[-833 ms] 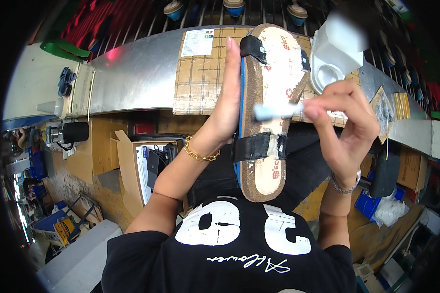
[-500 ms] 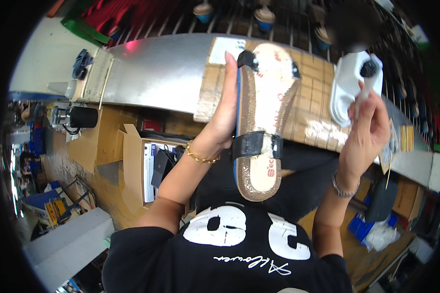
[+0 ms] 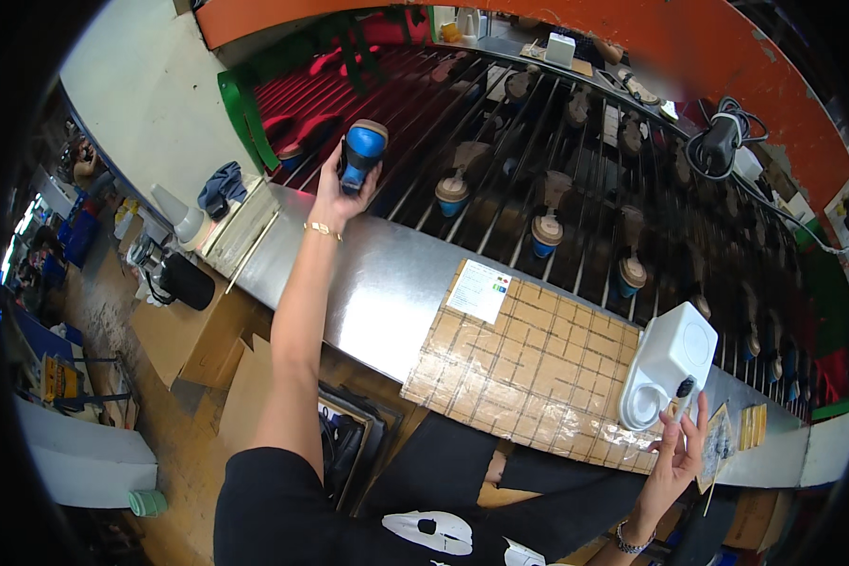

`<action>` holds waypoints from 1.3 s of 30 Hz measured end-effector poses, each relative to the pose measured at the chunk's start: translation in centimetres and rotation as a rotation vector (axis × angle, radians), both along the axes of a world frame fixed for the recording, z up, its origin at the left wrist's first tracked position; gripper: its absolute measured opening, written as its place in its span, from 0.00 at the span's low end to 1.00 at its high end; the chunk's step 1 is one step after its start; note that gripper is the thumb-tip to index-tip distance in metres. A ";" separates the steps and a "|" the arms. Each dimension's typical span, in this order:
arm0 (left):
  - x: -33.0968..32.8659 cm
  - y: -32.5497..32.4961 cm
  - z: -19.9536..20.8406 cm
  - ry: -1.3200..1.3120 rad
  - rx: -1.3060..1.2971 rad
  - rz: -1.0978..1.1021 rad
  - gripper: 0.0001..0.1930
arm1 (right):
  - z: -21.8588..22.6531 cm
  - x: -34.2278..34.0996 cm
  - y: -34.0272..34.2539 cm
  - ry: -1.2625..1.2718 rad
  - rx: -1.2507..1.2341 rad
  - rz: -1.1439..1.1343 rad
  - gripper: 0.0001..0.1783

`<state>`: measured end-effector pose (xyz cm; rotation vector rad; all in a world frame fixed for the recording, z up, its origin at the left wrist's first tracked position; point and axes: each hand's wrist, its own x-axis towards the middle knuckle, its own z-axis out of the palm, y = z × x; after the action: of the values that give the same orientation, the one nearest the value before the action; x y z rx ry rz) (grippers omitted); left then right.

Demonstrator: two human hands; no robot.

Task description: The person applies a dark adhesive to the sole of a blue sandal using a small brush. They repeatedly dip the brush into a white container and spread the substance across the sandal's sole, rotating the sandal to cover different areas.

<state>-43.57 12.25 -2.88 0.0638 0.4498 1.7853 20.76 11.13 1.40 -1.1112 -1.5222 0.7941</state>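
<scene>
My left hand (image 3: 342,193), with the arm stretched far forward, is closed around a sandal (image 3: 365,141). The sandal is seen end-on, with its blue underside and brown cork edge showing; its top is mostly hidden. It is held over the near left of the roller conveyor (image 3: 415,203). At the lower right, my right hand (image 3: 677,457) pinches a small brush (image 3: 685,388) with dark bristles. The brush points up beside the round cup of a white plastic glue pot (image 3: 686,341). Part of the brush handle is hidden by the fingers.
Several sandals stand on the conveyor, one (image 3: 452,193) nearest my left hand. A tape-covered cardboard sheet (image 3: 528,377) with a white paper (image 3: 479,291) lies on the metal ledge (image 3: 387,292). A dark cloth (image 3: 221,189) is at the left; an orange beam (image 3: 283,21) crosses above.
My left hand has carried the sandal from in front of my body forward and left to the conveyor. My right hand, with the brush, stays by the white pot. The view has shifted toward the conveyor.
</scene>
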 end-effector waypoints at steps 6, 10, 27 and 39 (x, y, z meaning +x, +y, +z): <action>-9.1 3.7 -4.9 -0.008 -0.305 0.388 0.39 | 0.7 -1.7 0.5 0.091 0.027 0.105 0.12; -2.5 7.3 -4.9 0.244 -0.430 0.457 0.40 | 0.7 -1.6 -0.3 0.180 -0.044 0.220 0.14; 39.6 0.5 14.3 2.079 0.800 0.199 0.18 | 2.3 -2.5 1.1 1.408 -0.447 1.124 0.07; 43.3 -0.2 15.3 2.065 0.869 -0.363 0.08 | 1.8 -1.2 0.1 1.252 -0.395 0.939 0.13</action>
<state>-0.30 12.00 12.40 2.4808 0.8650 0.7925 19.59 11.19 3.21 0.0962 -0.6880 1.9875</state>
